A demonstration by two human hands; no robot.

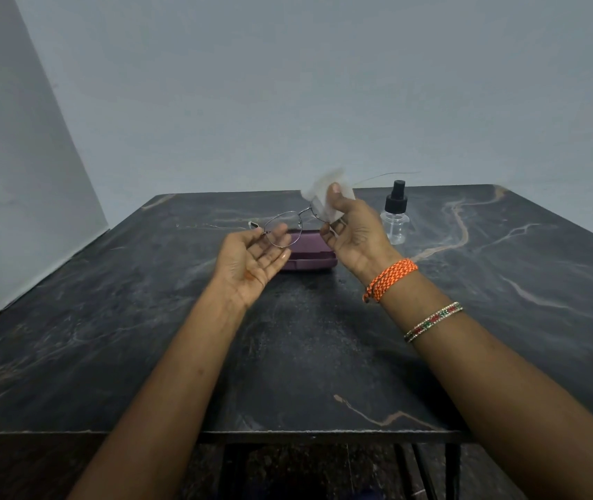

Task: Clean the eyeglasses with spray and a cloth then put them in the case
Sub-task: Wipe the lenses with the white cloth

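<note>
Pinched between thumb and fingers, my right hand [354, 232] holds one thin white cloth [327, 196], soft and crumpled, pressed over the right lens of the eyeglasses [287, 229]. That grip is narrow, closed on cloth and lens together. My left hand [255, 258] lies palm up with fingers loosely spread, a wide grip, the fingertips touching the left rim; whether they clasp the frame or only steady it I cannot tell. One pair of eyeglasses it is, thin metal wire with rounded clear lenses, raised above the table [107, 319] between both hands.

Just beyond my hands, one purple case [309, 259] rests on the table, smooth, oblong, with rounded corners, partly hidden by my palms. Right of it, farther back, stands one small spray bottle [394, 216] of clear plastic, squat and round-shouldered, with a black pump top, upright and apart from the case. Dark stone-like marbling with pale veins covers the tabletop. My right wrist carries two bands: one braided orange thread [390, 279] and one slim beaded bangle [432, 321].
</note>
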